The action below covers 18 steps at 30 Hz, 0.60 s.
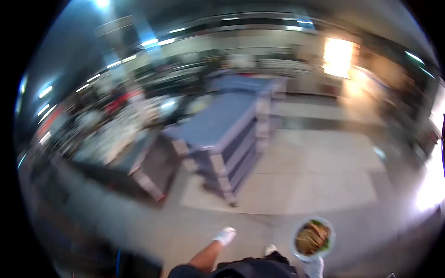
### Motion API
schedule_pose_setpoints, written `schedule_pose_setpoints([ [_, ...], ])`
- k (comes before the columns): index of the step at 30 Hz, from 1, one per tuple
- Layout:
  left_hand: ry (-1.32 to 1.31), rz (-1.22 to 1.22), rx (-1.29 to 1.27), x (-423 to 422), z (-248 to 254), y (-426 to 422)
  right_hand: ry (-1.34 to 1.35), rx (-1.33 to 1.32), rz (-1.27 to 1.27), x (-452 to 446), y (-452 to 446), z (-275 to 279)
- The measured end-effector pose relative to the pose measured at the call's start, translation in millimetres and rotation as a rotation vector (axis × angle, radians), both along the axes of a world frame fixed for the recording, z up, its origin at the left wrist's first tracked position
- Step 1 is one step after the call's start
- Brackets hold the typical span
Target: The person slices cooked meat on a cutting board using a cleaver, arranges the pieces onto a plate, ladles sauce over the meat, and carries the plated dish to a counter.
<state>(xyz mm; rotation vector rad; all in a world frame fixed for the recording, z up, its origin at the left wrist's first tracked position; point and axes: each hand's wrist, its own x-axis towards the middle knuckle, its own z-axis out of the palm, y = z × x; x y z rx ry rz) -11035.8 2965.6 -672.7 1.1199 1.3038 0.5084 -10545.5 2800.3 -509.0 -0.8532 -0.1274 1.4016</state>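
Note:
A round pale plate (294,240) is held out low at the right front, carried by my right hand (314,267), which is at its near edge in white covering. On the plate lies a heap of brownish food (311,239) with green leaves along its sides. The fingers of that hand are mostly hidden under the plate. My left hand (225,236), in a white glove, hangs to the left, apart from any object. Motion blur smears its fingers, and I see nothing in it.
A blue-grey shelved trolley (218,120) stands ahead over pale floor tiles (320,185). To its left is a cluttered counter (111,134). Further back runs a line of counters (287,65). A bright lit panel (339,57) shows at the right rear. The view is blurred.

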Motion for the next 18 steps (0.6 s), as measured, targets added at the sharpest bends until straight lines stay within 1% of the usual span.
schedule_pose_setpoints([
  [1, 0.686, -0.234, 0.266, 6, 10, -18, 0.005, -0.032, 0.066, 1, 37, 2],
  [2, 0.753, -0.280, 0.146, -11, 2, -37, 0.018, -0.048, 0.131, -2, 74, 3],
  [3, 0.791, -0.334, 0.030, -16, -16, -58, 0.024, -0.054, 0.206, -5, 112, 6],
  [5, 0.811, -0.278, -0.049, -43, -5, -113, 0.033, -0.057, 0.326, -23, 175, 9],
  [6, 0.827, -0.189, -0.243, -60, -16, -133, 0.041, -0.048, 0.380, -32, 204, 7],
  [7, 0.877, -0.300, -0.254, -74, -17, -156, 0.056, -0.040, 0.421, -41, 228, 5],
  [8, 0.882, -0.256, -0.249, -97, -43, -206, 0.076, -0.042, 0.464, -51, 251, 2],
  [9, 0.914, 0.007, -0.490, -95, -27, -225, 0.097, -0.029, 0.505, -59, 273, -2],
  [11, 0.911, 0.192, -0.592, -94, -12, -250, 0.143, -0.011, 0.562, -76, 310, -21],
  [12, 0.885, 0.256, -0.645, -90, -9, -256, 0.186, -0.005, 0.596, -88, 324, -20],
  [13, 0.866, 0.274, -0.654, -88, -9, -257, 0.226, 0.007, 0.628, -101, 340, -16],
  [16, 0.826, 0.237, -0.587, -80, -29, -240, 0.150, -0.041, 0.768, -145, 385, -6],
  [18, 0.925, -0.014, -0.374, -77, -46, -212, 0.115, -0.076, 0.870, -173, 409, -4],
])
